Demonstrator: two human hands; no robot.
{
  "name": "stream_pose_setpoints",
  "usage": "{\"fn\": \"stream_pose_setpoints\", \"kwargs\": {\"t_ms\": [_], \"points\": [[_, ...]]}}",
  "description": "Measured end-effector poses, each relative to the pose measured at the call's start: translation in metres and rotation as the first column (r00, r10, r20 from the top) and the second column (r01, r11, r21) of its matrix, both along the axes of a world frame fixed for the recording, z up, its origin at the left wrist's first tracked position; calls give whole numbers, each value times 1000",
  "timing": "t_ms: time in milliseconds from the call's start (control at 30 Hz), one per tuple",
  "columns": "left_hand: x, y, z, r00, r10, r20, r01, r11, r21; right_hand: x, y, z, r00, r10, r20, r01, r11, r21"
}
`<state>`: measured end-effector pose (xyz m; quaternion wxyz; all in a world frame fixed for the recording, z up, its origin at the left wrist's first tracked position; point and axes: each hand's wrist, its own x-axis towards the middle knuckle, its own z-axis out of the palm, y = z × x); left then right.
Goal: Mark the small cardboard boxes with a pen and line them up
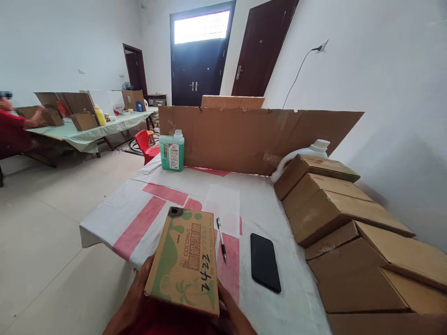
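A brown cardboard box (171,274) with green print, the word COCONUT and a handwritten 2422 is held between my two hands at the near edge of the table. My left hand (142,274) grips its left side and my right hand (225,295) its right side; most of the fingers are hidden by the box. A dark round patch marks its far left corner. Just right of the box, a pen (221,239) lies on the cloth. Further right is a black phone (265,263), lying flat.
Several closed cardboard boxes (314,209) line the table's right side, with a white jug (307,151) behind them. A green liquid bottle (172,151) stands far left, before an upright cardboard sheet (226,139). At another table, a person in red (14,123) sits.
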<state>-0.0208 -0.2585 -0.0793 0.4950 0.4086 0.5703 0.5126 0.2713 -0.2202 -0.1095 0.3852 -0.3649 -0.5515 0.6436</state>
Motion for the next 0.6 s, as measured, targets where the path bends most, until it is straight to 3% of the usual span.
{"fn": "stream_pose_setpoints", "kwargs": {"t_ms": [67, 133, 233, 300, 400, 500, 600], "points": [[4, -12, 12, 997, 6, 77, -4, 1000, -25, -20, -13, 12, 996, -61, 58, 55, 993, 107], [-3, -14, 28, 995, 9, 102, -7, 1000, -19, -29, -7, 36, 967, -172, 185, 134, 970, 203], [-26, 1, 54, 999, -4, 40, 2, 998, 59, -34, 25, 78, 941, -245, 232, 172, 941, 293], [-36, 21, 63, 998, 29, -56, -22, 992, 127, -43, 52, 95, 945, -256, 202, 179, 926, 334], [-31, 58, 57, 985, 123, -119, -106, 985, 139, -69, 84, 89, 970, -193, 148, 146, 949, 281], [-16, 95, 45, 989, 145, -33, -141, 985, 94, -97, 108, 71, 983, -141, 116, 114, 971, 211], [-16, 132, 47, 977, 214, 14, -212, 958, 195, -120, 137, 68, 990, -83, 117, 53, 969, 242]]}}
